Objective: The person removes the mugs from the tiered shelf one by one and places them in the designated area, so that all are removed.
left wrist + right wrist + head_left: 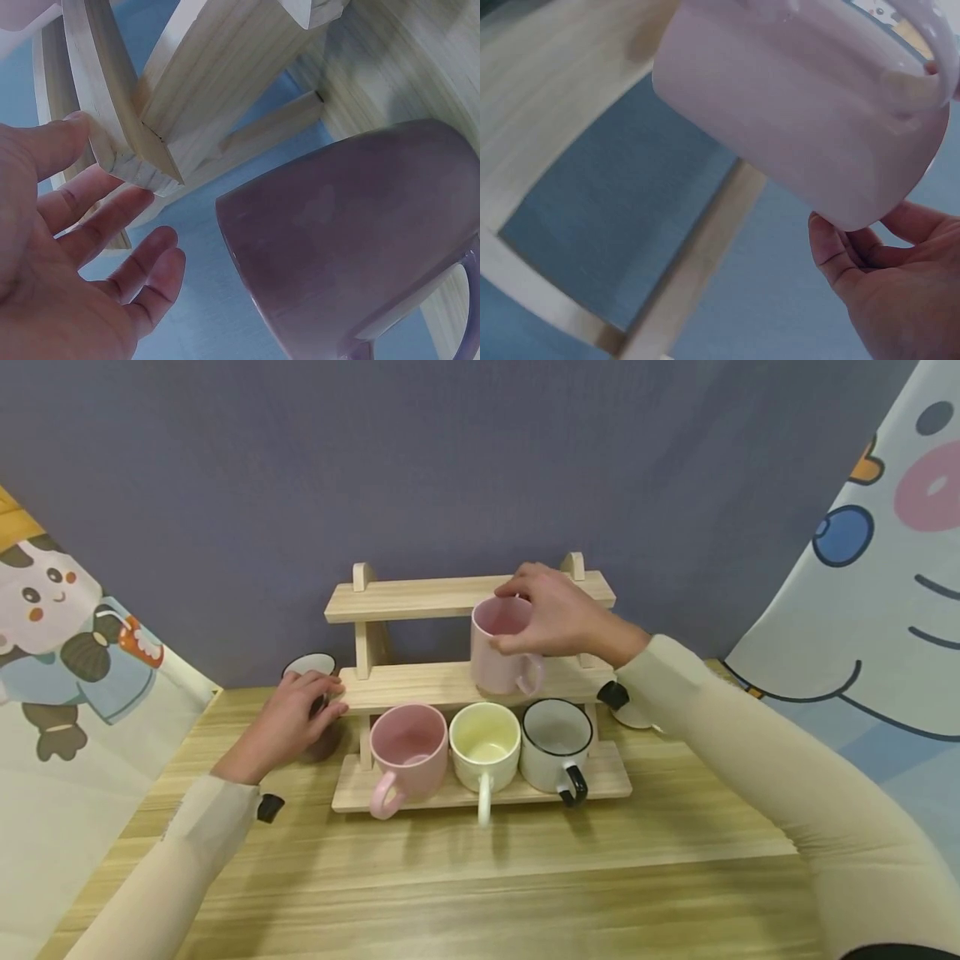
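My right hand [558, 614] grips a light pink mug [491, 660] by its rim, thumb in front and fingers at the back. The mug is upright at the right part of the middle shelf; whether its base touches the board I cannot tell. In the right wrist view the pink mug [802, 105] has fingertips at its rim. My left hand [288, 718] holds the left end of the wooden rack's middle shelf [405, 687]. In the left wrist view its thumb and first fingers pinch the board end [124, 142], beside a mauve mug [360, 240].
On the lowest shelf stand a pink mug [408, 747], a pale yellow mug [486, 752] and a white mug [557, 752] with black rim and handle, handles forward. A white object [633, 717] lies half hidden by the right forearm. A grey cloth wall [450, 468] stands behind the rack.
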`<act>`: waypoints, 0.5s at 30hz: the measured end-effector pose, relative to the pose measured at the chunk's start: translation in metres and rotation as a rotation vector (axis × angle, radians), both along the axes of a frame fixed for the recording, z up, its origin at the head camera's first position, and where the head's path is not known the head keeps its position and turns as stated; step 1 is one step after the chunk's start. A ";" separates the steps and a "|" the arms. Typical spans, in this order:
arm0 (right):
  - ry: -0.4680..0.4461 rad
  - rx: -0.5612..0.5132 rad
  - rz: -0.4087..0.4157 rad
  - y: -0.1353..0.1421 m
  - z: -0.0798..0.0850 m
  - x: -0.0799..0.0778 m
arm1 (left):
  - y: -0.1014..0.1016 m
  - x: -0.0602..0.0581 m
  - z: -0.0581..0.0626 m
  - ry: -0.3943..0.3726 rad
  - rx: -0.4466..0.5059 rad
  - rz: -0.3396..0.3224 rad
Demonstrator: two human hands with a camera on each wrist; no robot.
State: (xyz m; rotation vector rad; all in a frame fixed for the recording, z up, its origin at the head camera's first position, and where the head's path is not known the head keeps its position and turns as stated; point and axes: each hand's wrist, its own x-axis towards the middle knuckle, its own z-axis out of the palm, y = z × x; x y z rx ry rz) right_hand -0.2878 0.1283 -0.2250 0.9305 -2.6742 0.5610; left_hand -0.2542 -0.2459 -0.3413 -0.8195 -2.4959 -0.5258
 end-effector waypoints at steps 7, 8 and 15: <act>0.046 -0.033 -0.016 0.025 0.009 0.014 | 0.000 -0.001 0.000 -0.003 0.005 0.003; 0.058 -0.035 -0.016 0.030 0.009 0.016 | 0.000 -0.001 0.000 -0.004 0.004 0.004; 0.063 -0.047 -0.048 0.067 0.011 0.037 | -0.001 -0.001 -0.001 -0.002 0.001 -0.004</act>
